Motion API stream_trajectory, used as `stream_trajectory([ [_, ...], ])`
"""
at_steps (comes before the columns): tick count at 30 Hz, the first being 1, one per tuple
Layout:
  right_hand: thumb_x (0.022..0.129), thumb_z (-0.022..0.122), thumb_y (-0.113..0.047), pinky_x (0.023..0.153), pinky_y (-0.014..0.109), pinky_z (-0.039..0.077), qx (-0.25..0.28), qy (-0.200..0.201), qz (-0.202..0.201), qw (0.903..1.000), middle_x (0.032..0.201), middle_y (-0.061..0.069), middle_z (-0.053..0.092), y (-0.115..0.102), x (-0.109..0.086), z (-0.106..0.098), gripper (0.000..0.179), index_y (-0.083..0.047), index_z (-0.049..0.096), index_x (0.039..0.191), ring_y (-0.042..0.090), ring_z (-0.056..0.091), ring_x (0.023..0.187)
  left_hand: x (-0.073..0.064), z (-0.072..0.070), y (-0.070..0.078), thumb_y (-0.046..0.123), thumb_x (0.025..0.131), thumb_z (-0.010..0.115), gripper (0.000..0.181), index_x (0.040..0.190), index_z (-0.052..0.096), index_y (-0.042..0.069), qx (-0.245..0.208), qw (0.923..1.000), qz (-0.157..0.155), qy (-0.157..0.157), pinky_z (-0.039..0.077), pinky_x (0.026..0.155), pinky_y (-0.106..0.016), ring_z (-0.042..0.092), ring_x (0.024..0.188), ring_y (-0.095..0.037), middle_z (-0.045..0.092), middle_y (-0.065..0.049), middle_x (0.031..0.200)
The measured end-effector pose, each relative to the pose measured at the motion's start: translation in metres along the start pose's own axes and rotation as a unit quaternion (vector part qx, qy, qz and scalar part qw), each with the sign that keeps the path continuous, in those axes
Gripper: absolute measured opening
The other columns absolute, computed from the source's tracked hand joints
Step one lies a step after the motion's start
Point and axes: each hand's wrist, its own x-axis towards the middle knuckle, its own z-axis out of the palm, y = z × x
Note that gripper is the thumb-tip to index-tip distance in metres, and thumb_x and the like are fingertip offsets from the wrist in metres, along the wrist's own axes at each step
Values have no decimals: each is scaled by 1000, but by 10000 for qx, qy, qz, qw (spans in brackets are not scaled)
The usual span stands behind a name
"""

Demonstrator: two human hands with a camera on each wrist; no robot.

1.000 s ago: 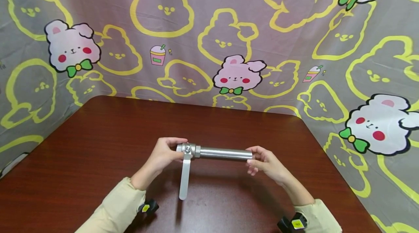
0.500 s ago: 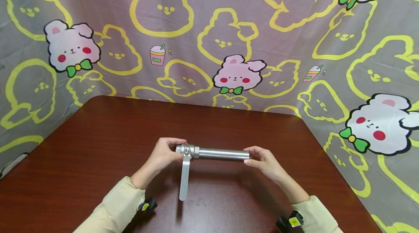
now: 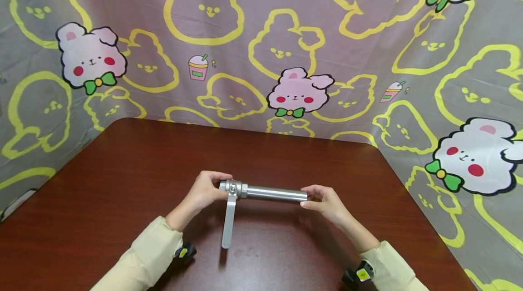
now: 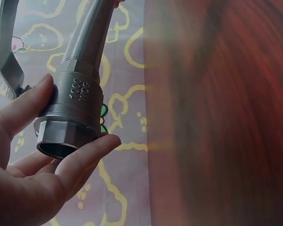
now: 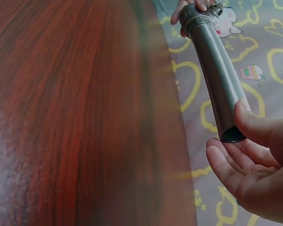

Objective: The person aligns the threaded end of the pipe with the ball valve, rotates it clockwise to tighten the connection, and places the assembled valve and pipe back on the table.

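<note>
In the head view, a steel ball valve (image 3: 234, 188) with a flat lever handle (image 3: 229, 225) sits at the left end of a smooth steel pipe (image 3: 275, 193). My left hand (image 3: 208, 189) grips the valve body, thumb on the near side and fingers behind and below. The left wrist view shows its open hex end (image 4: 63, 139) and raised lettering. At the pipe's other end, my right hand (image 3: 324, 202) holds the tube between thumb and fingers. Its hollow mouth (image 5: 233, 135) faces the palm in the right wrist view. The lever points toward me, over the table.
The assembly is held above a dark red-brown wooden table (image 3: 171, 150), its shadow falling on the surface. A patterned cloth (image 3: 229, 46) with cartoon rabbits closes off the back and both sides. Black wrist cameras (image 3: 185, 252) sit at both sleeves.
My right hand has moved left with the pipe's end and its fingers have closed in around it. The pipe's right end sits slightly lower. My left hand keeps its grip on the valve.
</note>
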Motion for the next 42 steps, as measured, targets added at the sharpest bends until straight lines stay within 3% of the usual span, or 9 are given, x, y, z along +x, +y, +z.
stream_trajectory([
  [8,73,66,6,62,21,48,76,-130,171,9997,84,18,61,5,4,1,34,20,53,102,16,56,75,5,0,-6,-13,55,69,47,101,60,-15,293,9995,-60,-66,46,62,-24,54,74,-18,63,-18,88],
  [17,71,68,6,61,21,48,-184,-74,196,9996,83,16,62,12,13,2,33,18,56,100,19,56,74,14,0,-11,-13,53,69,46,99,62,-12,597,9981,-114,-98,46,61,-24,55,73,-19,64,-18,89],
  [25,70,69,6,59,21,48,-165,-82,236,9996,80,15,62,20,20,4,34,18,56,99,17,56,71,22,-1,-19,-15,51,67,50,101,60,-14,706,9969,-232,-273,48,49,-27,53,63,-16,63,-18,84],
  [31,69,71,4,59,21,48,-297,15,368,9989,79,13,62,24,24,5,34,16,59,99,17,56,71,26,0,-23,-12,49,71,49,98,63,-11,1121,9931,-95,-317,46,57,-25,55,69,-17,64,-18,88],
  [42,66,73,4,55,21,46,-495,65,410,9979,76,13,63,29,31,5,35,15,60,97,15,55,68,30,1,-26,-11,47,73,50,96,64,-9,1474,9883,-6,-403,46,61,-26,55,71,-17,65,-16,88],
])
